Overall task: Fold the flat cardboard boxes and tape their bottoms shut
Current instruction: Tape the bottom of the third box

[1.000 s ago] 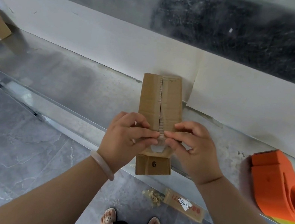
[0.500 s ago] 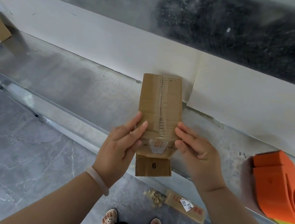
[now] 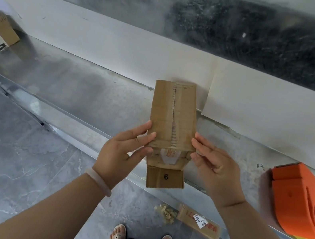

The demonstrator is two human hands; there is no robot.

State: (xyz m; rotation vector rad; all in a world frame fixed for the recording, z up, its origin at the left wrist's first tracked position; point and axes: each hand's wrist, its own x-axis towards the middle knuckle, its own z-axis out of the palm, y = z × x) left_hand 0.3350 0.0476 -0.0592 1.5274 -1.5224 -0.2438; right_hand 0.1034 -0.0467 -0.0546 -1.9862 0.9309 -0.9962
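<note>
Folded cardboard box [image 3: 173, 122], long axis pointing away; left hand [image 3: 123, 151] and right hand [image 3: 215, 167] flank its near end, fingers extended, flat against its sides.

– What is the room like?
– A grey marble-patterned tile floor [image 3: 9, 156] below, a long grey stone ledge [image 3: 78, 88] with a shiny metal rail [image 3: 81, 117] along its edge.
– And behind?
– White paper sheets [image 3: 102, 46] taped against a dark speckled stone wall [image 3: 250, 41], in soft daylight.
</note>
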